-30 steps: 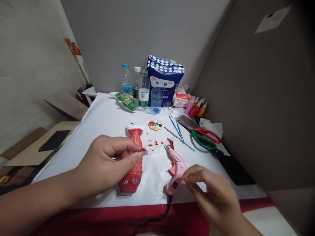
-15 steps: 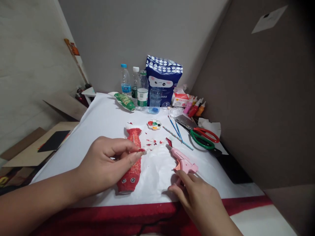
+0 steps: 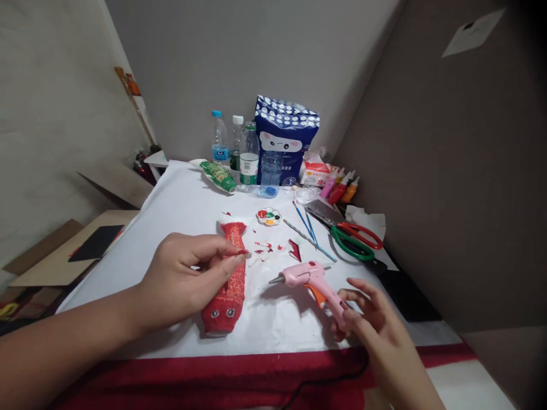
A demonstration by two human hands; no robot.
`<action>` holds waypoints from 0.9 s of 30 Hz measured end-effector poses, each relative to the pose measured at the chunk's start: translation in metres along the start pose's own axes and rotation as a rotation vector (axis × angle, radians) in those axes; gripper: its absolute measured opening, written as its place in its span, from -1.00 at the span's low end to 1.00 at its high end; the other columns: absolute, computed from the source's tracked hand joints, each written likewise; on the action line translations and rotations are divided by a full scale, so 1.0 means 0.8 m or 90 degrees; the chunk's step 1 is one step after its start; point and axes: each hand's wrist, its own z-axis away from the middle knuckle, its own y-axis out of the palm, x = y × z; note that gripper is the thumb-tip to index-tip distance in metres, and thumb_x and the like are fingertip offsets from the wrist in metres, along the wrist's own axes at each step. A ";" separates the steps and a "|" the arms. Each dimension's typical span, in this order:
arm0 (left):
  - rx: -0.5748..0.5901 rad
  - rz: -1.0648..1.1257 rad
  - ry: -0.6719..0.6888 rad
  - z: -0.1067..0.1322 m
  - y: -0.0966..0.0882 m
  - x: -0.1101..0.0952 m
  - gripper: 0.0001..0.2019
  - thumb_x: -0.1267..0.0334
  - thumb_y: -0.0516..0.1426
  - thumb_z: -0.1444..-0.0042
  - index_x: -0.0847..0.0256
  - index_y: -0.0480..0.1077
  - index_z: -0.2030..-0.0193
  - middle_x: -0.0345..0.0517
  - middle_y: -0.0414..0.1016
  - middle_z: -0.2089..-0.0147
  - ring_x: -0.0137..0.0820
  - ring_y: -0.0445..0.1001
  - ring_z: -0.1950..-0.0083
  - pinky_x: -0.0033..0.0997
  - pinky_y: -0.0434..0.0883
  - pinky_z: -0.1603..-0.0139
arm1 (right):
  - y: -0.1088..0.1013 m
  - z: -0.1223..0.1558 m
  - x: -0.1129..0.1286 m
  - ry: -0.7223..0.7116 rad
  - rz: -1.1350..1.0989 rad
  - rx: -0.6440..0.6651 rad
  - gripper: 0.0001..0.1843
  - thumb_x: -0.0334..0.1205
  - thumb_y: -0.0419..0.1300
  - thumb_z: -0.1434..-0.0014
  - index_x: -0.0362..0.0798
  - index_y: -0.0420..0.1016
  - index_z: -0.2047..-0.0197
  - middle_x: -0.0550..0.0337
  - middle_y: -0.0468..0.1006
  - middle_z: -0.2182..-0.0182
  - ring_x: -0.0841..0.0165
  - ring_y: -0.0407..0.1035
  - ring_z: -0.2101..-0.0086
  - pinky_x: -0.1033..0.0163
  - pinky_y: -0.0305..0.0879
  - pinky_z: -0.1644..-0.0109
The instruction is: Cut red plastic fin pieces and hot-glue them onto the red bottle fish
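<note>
My left hand (image 3: 188,279) pinches a small red scrap between thumb and forefinger, just above the middle of a red fish-shaped bottle craft (image 3: 227,276) that lies lengthwise on the white sheet (image 3: 179,205). My right hand (image 3: 376,330) grips the handle of a pink glue gun (image 3: 310,279), lifted with its nozzle pointing left toward the fish. The gun's black cord runs off the near edge. Small red paper scraps (image 3: 273,249) lie between the fish and the gun.
At the back stand three water bottles (image 3: 237,151), a blue dotted tissue pack (image 3: 285,139) and a cut clear bottle. A paint palette (image 3: 269,216), brushes (image 3: 306,225), paint tubes (image 3: 339,188), green and red scissors (image 3: 356,239) lie at right. A brown panel walls the right side.
My right hand has picked the glue gun up from the sheet and turned it so the nozzle points left. My left hand has stayed over the fish with its pinch.
</note>
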 end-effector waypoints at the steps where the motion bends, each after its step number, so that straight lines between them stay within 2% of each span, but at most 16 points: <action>1: -0.011 0.001 0.014 -0.001 0.001 0.001 -0.84 0.29 0.18 -0.08 0.26 0.53 0.46 -0.20 0.48 0.62 -0.56 0.26 0.66 -0.58 0.18 0.66 | 0.005 0.001 0.003 0.048 -0.085 0.011 -0.38 -0.10 0.36 0.01 0.06 0.23 -0.09 0.21 0.45 0.20 0.43 0.39 0.53 0.33 0.40 0.51; 3: -0.029 0.002 0.037 -0.001 0.002 0.003 -0.87 0.32 0.19 -0.08 0.26 0.53 0.45 -0.18 0.51 0.60 -0.56 0.29 0.65 -0.59 0.20 0.66 | 0.014 0.002 0.011 0.118 -0.199 0.022 -0.30 -0.16 0.39 0.05 0.03 0.27 -0.15 0.17 0.50 0.17 0.49 0.37 0.53 0.43 0.34 0.56; 6: -0.052 0.008 0.054 -0.001 0.002 0.005 -0.90 0.35 0.21 -0.07 0.26 0.53 0.44 -0.18 0.53 0.59 -0.56 0.31 0.65 -0.60 0.22 0.66 | 0.024 0.000 0.023 0.150 -0.275 0.033 -0.27 -0.24 0.42 0.08 -0.03 0.34 -0.17 0.12 0.55 0.17 0.51 0.37 0.52 0.50 0.33 0.57; 8: -0.072 0.008 0.064 0.000 0.000 0.007 -0.91 0.36 0.22 -0.06 0.25 0.53 0.44 -0.19 0.53 0.59 -0.56 0.32 0.65 -0.60 0.23 0.65 | 0.027 -0.002 0.026 0.172 -0.297 0.060 -0.32 -0.26 0.41 0.06 -0.04 0.40 -0.15 0.16 0.56 0.26 0.50 0.37 0.51 0.50 0.39 0.51; 10: -0.089 0.007 0.072 0.000 -0.001 0.008 -0.92 0.38 0.23 -0.05 0.25 0.52 0.44 -0.21 0.52 0.60 -0.57 0.32 0.64 -0.61 0.25 0.65 | 0.029 -0.004 0.026 0.195 -0.321 0.116 -0.46 -0.25 0.40 0.04 -0.07 0.50 -0.06 0.19 0.54 0.37 0.51 0.36 0.50 0.50 0.42 0.43; 13: -0.102 0.005 0.094 -0.001 -0.001 0.009 -0.92 0.41 0.23 -0.04 0.26 0.51 0.45 -0.25 0.47 0.64 -0.60 0.26 0.67 -0.63 0.21 0.68 | 0.035 -0.004 0.022 0.182 -0.367 0.210 -0.64 -0.20 0.41 0.06 -0.11 0.58 0.16 0.19 0.48 0.43 0.52 0.32 0.50 0.51 0.39 0.40; 15: -0.105 0.002 0.113 -0.003 0.001 0.011 -0.92 0.43 0.23 -0.04 0.27 0.51 0.45 -0.29 0.41 0.68 -0.62 0.22 0.70 -0.64 0.16 0.72 | 0.040 -0.004 0.022 0.136 -0.370 0.231 -0.60 -0.17 0.41 0.07 -0.05 0.55 0.12 0.19 0.47 0.38 0.49 0.31 0.50 0.47 0.35 0.45; 18: -0.112 -0.008 0.148 -0.004 0.004 0.013 -0.93 0.45 0.23 -0.03 0.27 0.51 0.43 -0.32 0.39 0.70 -0.64 0.22 0.71 -0.65 0.16 0.72 | 0.047 -0.006 0.026 0.027 -0.314 0.228 -0.53 0.04 0.33 -0.03 0.05 0.47 0.02 0.17 0.47 0.30 0.48 0.28 0.55 0.38 0.28 0.52; 21: -0.120 -0.030 0.190 -0.005 0.006 0.014 -0.95 0.45 0.23 -0.03 0.26 0.51 0.40 -0.28 0.45 0.67 -0.60 0.29 0.70 -0.62 0.23 0.68 | 0.047 -0.009 0.033 -0.058 -0.225 0.227 -0.52 0.25 0.24 -0.04 0.05 0.49 0.15 0.15 0.48 0.32 0.46 0.26 0.59 0.36 0.17 0.61; 24: -0.126 -0.052 0.226 -0.006 0.006 0.014 -0.94 0.45 0.22 -0.03 0.25 0.51 0.40 -0.25 0.48 0.66 -0.54 0.38 0.68 -0.59 0.30 0.66 | 0.041 -0.010 0.039 -0.054 -0.070 0.187 -0.56 0.20 0.28 -0.03 0.06 0.52 0.16 0.15 0.51 0.40 0.35 0.34 0.50 0.35 0.23 0.58; 27: -0.129 -0.063 0.254 -0.007 0.007 0.014 -0.90 0.46 0.21 -0.02 0.21 0.51 0.36 -0.26 0.51 0.63 -0.50 0.46 0.63 -0.58 0.36 0.61 | 0.034 -0.010 0.040 -0.080 0.105 0.182 -0.62 0.17 0.25 -0.08 0.04 0.57 0.26 0.14 0.55 0.44 0.26 0.42 0.43 0.29 0.39 0.42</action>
